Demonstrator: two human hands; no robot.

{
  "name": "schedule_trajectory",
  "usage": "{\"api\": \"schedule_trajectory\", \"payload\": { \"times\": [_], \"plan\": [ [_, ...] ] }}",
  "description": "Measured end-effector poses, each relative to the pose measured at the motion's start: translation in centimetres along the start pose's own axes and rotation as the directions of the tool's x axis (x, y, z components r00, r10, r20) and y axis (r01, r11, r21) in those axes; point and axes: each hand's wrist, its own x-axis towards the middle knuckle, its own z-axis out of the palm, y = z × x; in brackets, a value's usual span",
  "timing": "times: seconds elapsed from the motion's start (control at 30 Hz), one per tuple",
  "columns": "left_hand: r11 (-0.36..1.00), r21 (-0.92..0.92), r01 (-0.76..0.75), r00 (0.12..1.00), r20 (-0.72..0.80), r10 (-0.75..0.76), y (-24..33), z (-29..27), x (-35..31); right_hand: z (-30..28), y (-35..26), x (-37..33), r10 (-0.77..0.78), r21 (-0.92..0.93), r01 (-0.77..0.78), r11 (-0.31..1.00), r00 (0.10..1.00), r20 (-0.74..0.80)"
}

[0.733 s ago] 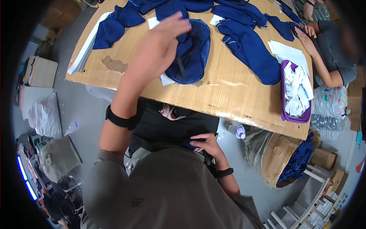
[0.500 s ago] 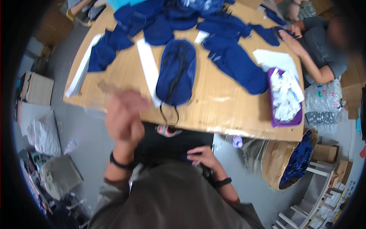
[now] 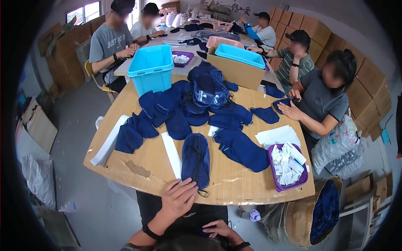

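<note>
A navy oblong pouch-like piece point(image 3: 195, 161) with black straps along its middle lies lengthwise at the table's near edge. My left hand point(image 3: 180, 198) reaches its lower left end, fingers stretched out and laid over the edge there. A black strap loop point(image 3: 203, 193) hangs off that end, beside my fingertips. Low over my lap is my right hand point(image 3: 217, 229), its fingers apart and slightly bent; dark fabric lies beneath, and I see nothing clearly held. Left of the pouch runs a white paper strip point(image 3: 171, 152), partly under it.
Navy fabric pieces point(image 3: 240, 144) spread over the table point(image 3: 226, 192). A purple basket of white labels point(image 3: 289, 167) stands at the right corner, paper sheets point(image 3: 277, 136) behind it. Farther back are a blue bin point(image 3: 150, 69) and a cardboard box point(image 3: 236, 69). A co-worker point(image 3: 322, 92) handles navy fabric at right.
My view has tilted up, bringing the far tables and several people into sight. My left hand has gone from raised and blurred left of the pouch to its near end. My right hand stays at my lap.
</note>
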Motion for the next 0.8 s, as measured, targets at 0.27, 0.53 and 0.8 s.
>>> {"api": "schedule_trajectory", "payload": {
  "times": [0.27,0.53,0.8],
  "plan": [
    [0.997,-0.034,-0.063,0.997,0.035,0.064,-0.2,-0.6,-0.1,0.4,-0.6,0.1,-0.004,-0.012,0.004,1.0,1.0,0.002],
    [0.966,-0.25,-0.066,0.97,0.213,0.121,-0.7,-2.4,1.2,1.2,-0.6,0.0,-0.013,-0.002,0.013,1.0,1.0,0.0],
    [0.967,-0.204,-0.154,0.964,0.184,0.192,-0.1,-3.1,2.0,1.9,-0.7,-0.5,-0.015,0.013,0.015,1.0,1.0,-0.007]
  ]
}}
